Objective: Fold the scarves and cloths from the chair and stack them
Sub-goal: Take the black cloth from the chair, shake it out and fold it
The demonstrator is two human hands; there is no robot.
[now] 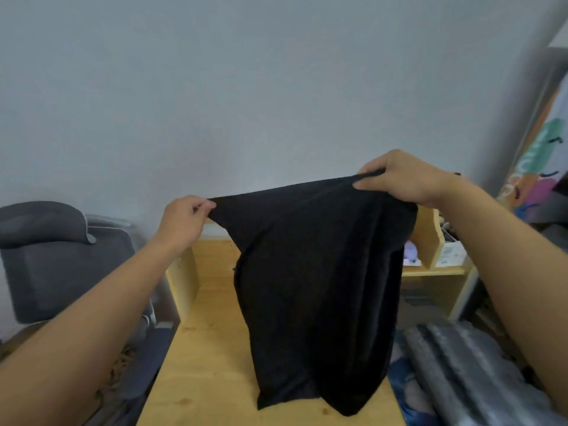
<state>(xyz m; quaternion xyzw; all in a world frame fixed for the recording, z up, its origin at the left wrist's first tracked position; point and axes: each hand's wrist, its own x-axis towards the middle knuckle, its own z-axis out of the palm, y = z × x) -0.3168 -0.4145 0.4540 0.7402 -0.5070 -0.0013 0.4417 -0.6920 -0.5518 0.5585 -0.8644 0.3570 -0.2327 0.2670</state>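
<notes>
black cloth (313, 272) hanging lengthwise downward, top edge pinched by left hand (184, 221), right hand (405, 179)

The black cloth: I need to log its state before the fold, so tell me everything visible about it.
The black cloth is plain, dark, soft-looking fabric, held up by its top edge. The left hand pinches one corner; the right hand grips the other, higher. It hangs in loose vertical folds over the wooden table, its lower end near the surface.

Matt black cloth (310, 272); pale, smooth wooden table (212, 348).
</notes>
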